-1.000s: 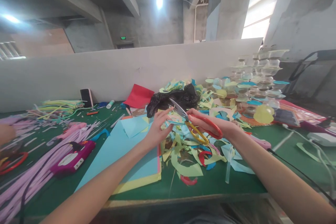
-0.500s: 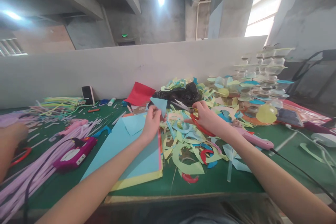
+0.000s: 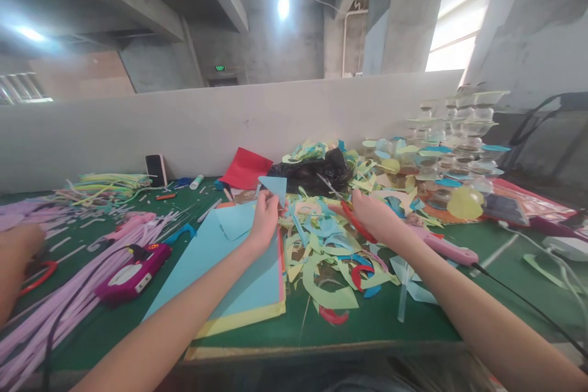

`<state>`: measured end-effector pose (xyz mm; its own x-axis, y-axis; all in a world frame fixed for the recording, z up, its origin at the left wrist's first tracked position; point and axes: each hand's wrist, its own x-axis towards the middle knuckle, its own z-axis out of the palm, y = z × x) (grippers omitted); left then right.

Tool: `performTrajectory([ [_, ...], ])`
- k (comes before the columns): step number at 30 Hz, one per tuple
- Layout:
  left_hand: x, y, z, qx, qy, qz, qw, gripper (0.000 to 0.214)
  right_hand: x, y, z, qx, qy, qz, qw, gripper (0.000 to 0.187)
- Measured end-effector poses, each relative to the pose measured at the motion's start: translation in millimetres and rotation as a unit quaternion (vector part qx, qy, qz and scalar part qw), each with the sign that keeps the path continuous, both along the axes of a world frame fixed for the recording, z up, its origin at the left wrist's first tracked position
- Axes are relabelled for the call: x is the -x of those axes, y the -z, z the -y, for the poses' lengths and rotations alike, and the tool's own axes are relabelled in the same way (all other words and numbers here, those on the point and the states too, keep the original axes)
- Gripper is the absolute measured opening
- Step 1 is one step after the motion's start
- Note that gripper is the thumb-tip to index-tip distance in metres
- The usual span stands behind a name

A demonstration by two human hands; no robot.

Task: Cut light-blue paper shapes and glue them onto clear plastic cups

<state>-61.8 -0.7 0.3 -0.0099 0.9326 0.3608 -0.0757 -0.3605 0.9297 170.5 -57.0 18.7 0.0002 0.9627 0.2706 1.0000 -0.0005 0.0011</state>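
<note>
Pinched in my left hand (image 3: 265,220) is a small folded piece of light blue paper (image 3: 274,187), its pointed top standing above the fingers. My right hand (image 3: 371,214) is closed round the red handles of a pair of scissors (image 3: 357,222), whose blades point up and left, apart from the paper. Below my left hand lies a stack of coloured paper sheets (image 3: 220,275), light blue on top, with a loose light blue piece (image 3: 234,220) on it. Curved paper offcuts (image 3: 328,285) in green, blue and red are heaped under the scissors.
A red sheet (image 3: 247,168) and a black plastic bag (image 3: 316,173) sit toward the low wall. At right are a pink glue gun (image 3: 448,245) and stacked clear cups (image 3: 473,128). Purple strips (image 3: 87,275), a magenta device (image 3: 133,272) and another person's hand (image 3: 21,245) are at left.
The scissors have moved away from the folded paper, and their blades now tilt more upward. My left hand keeps its pinch on the paper. The view has shifted slightly.
</note>
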Motion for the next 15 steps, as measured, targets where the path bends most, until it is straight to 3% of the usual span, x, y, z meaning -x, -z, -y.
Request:
performTrajectory([
  [7, -2, -1.8, 4, 0.004, -0.001, -0.008, 1.000, 0.011, 1, 1.7, -7, 0.072, 0.012, -0.105, 0.992, 0.075],
  [15, 0, 4.4, -5, 0.005, -0.016, 0.014, 1.000, 0.015, -6, -9.0, -2, 0.111, -0.088, -0.286, 0.948, 0.060],
])
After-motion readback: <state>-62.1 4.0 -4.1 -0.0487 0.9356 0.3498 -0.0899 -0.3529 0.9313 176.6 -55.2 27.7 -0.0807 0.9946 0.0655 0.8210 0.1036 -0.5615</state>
